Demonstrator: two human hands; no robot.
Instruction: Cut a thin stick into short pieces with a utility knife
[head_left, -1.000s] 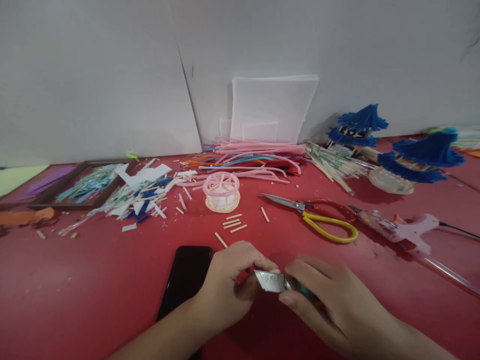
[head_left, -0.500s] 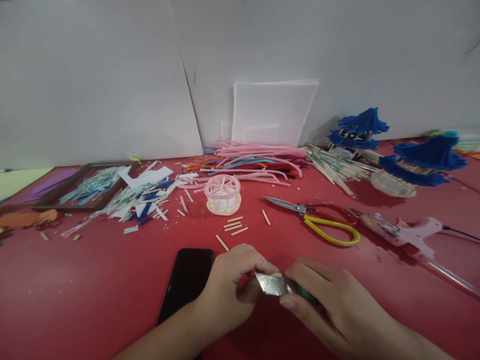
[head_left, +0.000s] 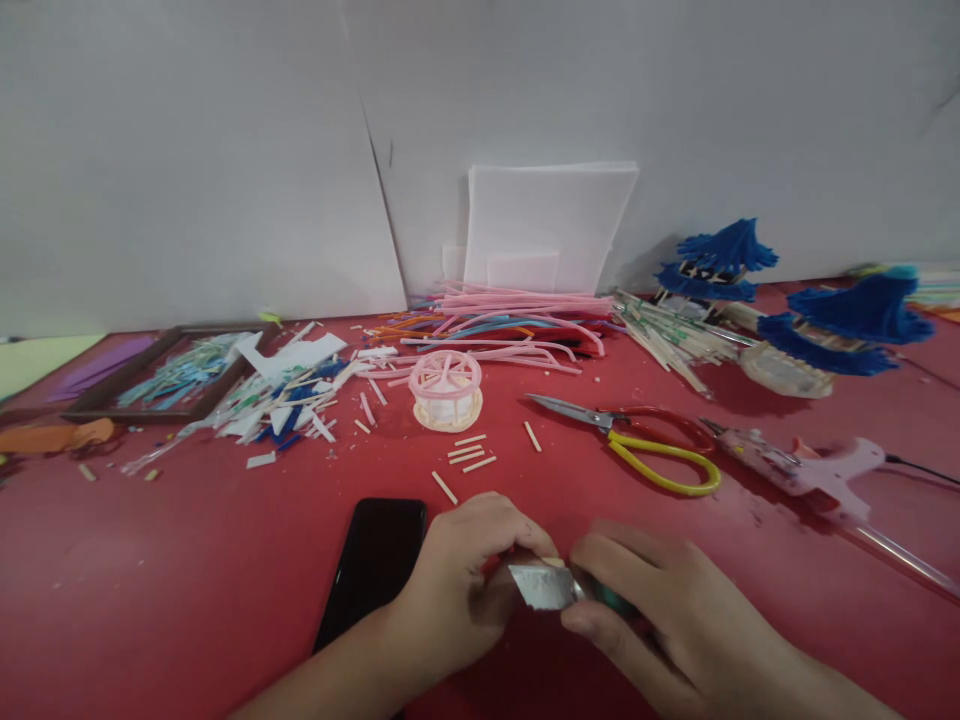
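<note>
At the front centre, my right hand (head_left: 667,610) is closed round the green handle of a craft knife (head_left: 541,587). The wide metal blade points left, across the fingertips of my left hand (head_left: 472,575). Those fingers are pinched on a small wooden stick (head_left: 553,562); only its pale end shows beside the blade, and the rest is hidden. Just beyond my hands lie several short cut sticks (head_left: 465,458). Behind them stands a small round model (head_left: 448,392) with a pink spoked ring on top and a pale base. A black phone (head_left: 375,560) lies beside my left wrist.
Scissors (head_left: 664,465) and a pink glue gun (head_left: 817,475) lie to the right. Two blue-roofed models (head_left: 832,325) stand behind them. Pink pipe cleaners (head_left: 525,303) lie at the back by white sheets (head_left: 551,220). Scraps (head_left: 292,390) and a brown frame (head_left: 82,408) are left.
The knife blade has tilted and dropped slightly, showing more of its flat face. Both hands stay in nearly the same place.
</note>
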